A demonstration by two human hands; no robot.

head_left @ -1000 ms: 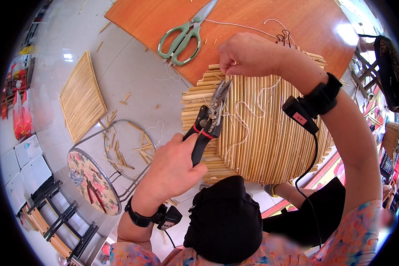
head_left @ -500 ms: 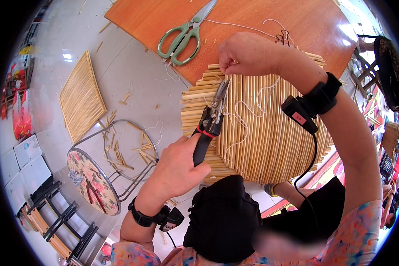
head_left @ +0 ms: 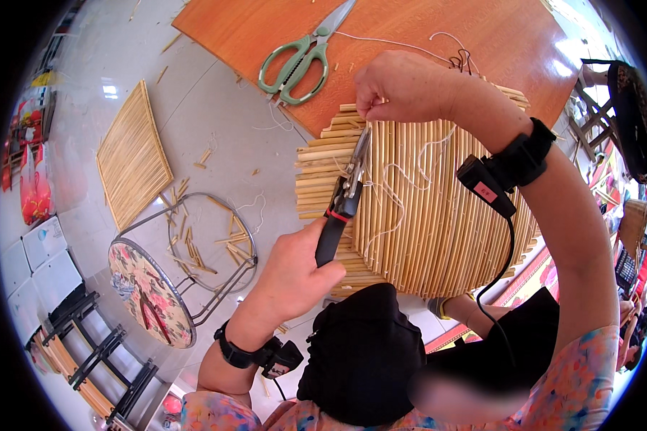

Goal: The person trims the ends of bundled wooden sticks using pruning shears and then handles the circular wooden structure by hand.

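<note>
My left hand [head_left: 295, 273] is wrapped round the black handles of pruning shears [head_left: 343, 192] with a red band. Their metal blades point away from me, over a panel of straw-coloured stalks [head_left: 424, 230]. Lengthwise stalks lie on top, and crosswise stalk ends stick out at the left. The blade tips come close beneath my right hand [head_left: 395, 87]. Its fingers are curled closed at the panel's far edge, and whatever they pinch is hidden. Loose white string [head_left: 394, 194] loops over the stalks. Each wrist wears a black strapped device.
Green-handled scissors [head_left: 295, 70] lie on the orange-brown wooden table [head_left: 410, 21] at the far side. To the left are a flower-patterned folding stool [head_left: 151, 294], a woven panel [head_left: 135, 158] and cut stalk pieces [head_left: 192, 251] on the tiled floor. A black cap [head_left: 363, 352] fills the lower middle.
My left hand and the shears have shifted slightly right. The shears' handles and blades look closer together. My right hand has stayed almost where it was.
</note>
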